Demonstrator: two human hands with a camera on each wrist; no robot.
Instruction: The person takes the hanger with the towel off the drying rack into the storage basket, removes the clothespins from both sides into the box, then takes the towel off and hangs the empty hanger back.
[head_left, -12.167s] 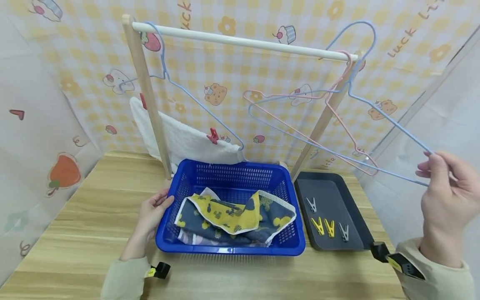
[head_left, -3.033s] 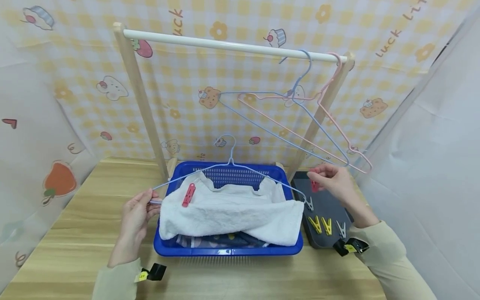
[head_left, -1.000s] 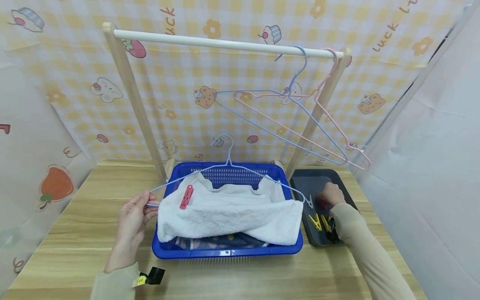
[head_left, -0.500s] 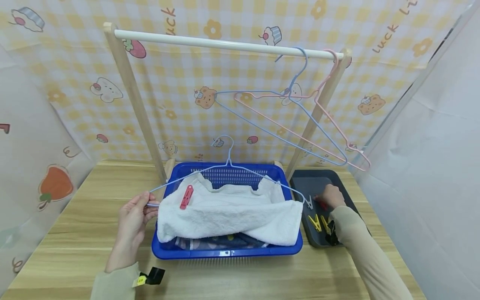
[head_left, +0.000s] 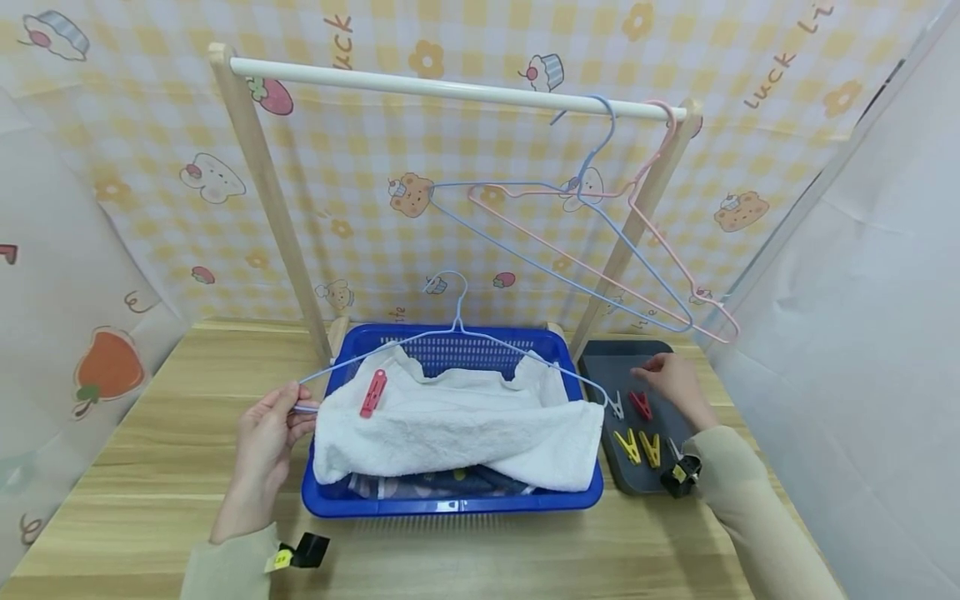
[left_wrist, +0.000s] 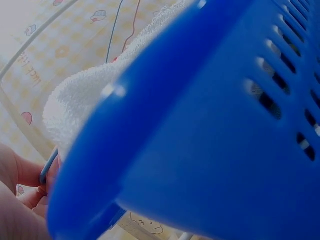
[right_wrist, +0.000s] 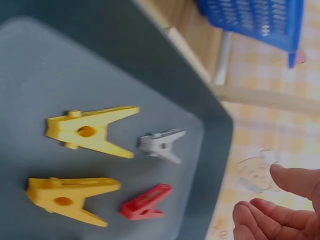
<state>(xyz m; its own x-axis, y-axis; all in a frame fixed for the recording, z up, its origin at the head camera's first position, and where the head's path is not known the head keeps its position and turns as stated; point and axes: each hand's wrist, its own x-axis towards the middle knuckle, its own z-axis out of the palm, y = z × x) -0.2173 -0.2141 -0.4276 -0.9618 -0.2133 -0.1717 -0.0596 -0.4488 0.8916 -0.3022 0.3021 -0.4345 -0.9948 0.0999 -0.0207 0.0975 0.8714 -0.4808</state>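
My left hand [head_left: 266, 429] pinches the left end of a light blue hanger [head_left: 459, 327], which lies over the blue basket [head_left: 450, 507]. A white towel [head_left: 457, 442] is draped over its lower bar, and a red clothespin [head_left: 372, 393] is on the towel's left part. My right hand [head_left: 673, 385] is over the dark grey tray [head_left: 626, 360], fingers loosely bent and holding nothing. Below it in the tray lie a red clothespin [right_wrist: 146, 202], two yellow clothespins [right_wrist: 90, 131] and a grey clothespin [right_wrist: 161, 144]. Another grey clothespin [head_left: 673, 448] is partly covered by the wrist camera.
Behind the basket stands a drying rack with a white rail [head_left: 420, 86] and wooden posts [head_left: 273, 208]. A blue hanger [head_left: 637, 248] and a pink hanger [head_left: 682, 265] hang at its right end. Dark patterned cloth [head_left: 442, 482] shows under the towel in the basket.
The hanger with the towel came off the rack into the basket area. My right hand took a red clothespin from the towel, let it go in the tray and has drawn slightly back from it.
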